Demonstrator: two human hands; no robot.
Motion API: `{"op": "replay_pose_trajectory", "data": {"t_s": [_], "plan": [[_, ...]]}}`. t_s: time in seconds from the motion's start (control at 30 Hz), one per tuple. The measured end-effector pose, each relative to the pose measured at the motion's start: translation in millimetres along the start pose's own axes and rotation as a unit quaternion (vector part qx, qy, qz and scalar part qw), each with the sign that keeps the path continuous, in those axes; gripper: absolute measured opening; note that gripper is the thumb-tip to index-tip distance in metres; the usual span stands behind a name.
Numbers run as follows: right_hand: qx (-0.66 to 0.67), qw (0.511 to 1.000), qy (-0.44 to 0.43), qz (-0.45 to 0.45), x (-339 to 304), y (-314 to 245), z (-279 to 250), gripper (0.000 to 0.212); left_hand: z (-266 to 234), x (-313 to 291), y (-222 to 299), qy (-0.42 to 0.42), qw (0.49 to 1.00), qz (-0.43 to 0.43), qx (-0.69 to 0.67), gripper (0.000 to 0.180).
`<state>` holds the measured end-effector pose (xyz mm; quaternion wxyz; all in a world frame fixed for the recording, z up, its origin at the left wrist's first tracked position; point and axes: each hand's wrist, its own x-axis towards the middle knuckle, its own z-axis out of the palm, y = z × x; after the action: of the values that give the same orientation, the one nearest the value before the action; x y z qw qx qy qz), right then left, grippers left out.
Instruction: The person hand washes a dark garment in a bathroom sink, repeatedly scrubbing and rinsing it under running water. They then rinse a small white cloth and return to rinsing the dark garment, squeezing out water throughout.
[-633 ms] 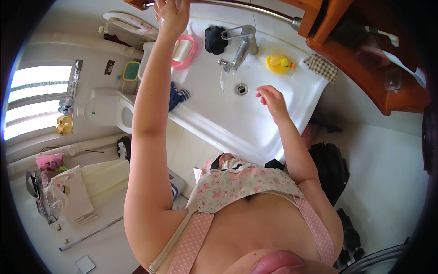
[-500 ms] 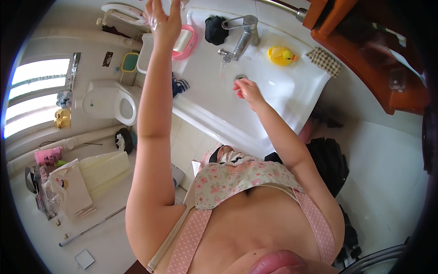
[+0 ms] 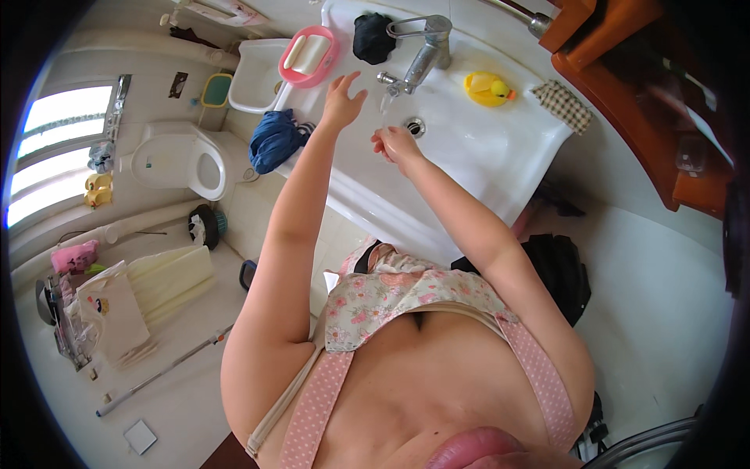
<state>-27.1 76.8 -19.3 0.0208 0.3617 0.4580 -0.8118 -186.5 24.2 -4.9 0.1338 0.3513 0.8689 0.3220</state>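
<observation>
My left hand (image 3: 344, 103) is over the left part of the white sink (image 3: 461, 180), its fingers spread and holding nothing. Beside it, to the right and nearer me, my right hand (image 3: 396, 146) has loosely bent fingers, with nothing visible in them. A thin stream of water (image 3: 385, 102) falls from the chrome faucet (image 3: 426, 62) just beyond the right hand. Close to the right fingers lies the round drain (image 3: 415, 127). Past the left hand is a pink soap dish (image 3: 328, 64) holding a white bar of soap (image 3: 312, 55).
A black bundle (image 3: 374, 37) sits left of the faucet. Along the right rim are a yellow rubber duck (image 3: 487, 89) and a checked cloth (image 3: 562, 106). Blue cloth (image 3: 273, 141) hangs at the sink's left edge, near a white basin (image 3: 254, 74). A toilet (image 3: 207, 173) stands further left.
My left hand has come down from the far left, past the soap dish, to the sink. My right hand has shifted slightly left, leaving the drain uncovered. The blue cloth shows more fully.
</observation>
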Motion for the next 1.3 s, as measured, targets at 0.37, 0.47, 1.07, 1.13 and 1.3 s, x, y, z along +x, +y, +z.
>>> {"op": "replay_pose_trajectory", "data": {"t_s": [0.37,0.47,1.07,1.13,1.3], "plan": [[0.014,0.997,0.076,0.004,-20.6,25.6,-61.4,0.018,42.2,89.1,-10.8,0.076,0.992,0.092,0.035,0.017],[0.024,0.995,0.093,0.0,-14.0,32.6,-62.7,0.019,47.7,69.8,1.3,0.116,0.989,0.087,0.037,0.016],[0.08,0.994,0.056,-0.051,-20.7,26.7,-0.7,0.049,39.4,-136.2,38.0,0.124,0.979,-0.114,-0.114,0.018],[-0.174,0.952,0.145,-0.208,-9.1,33.7,5.6,0.044,43.1,-133.0,22.2,0.092,0.892,-0.251,-0.364,0.025],[-0.338,0.833,0.178,-0.401,-31.7,14.9,9.7,0.032,37.7,-117.3,35.0,0.003,0.649,-0.354,-0.673,0.036]]}}
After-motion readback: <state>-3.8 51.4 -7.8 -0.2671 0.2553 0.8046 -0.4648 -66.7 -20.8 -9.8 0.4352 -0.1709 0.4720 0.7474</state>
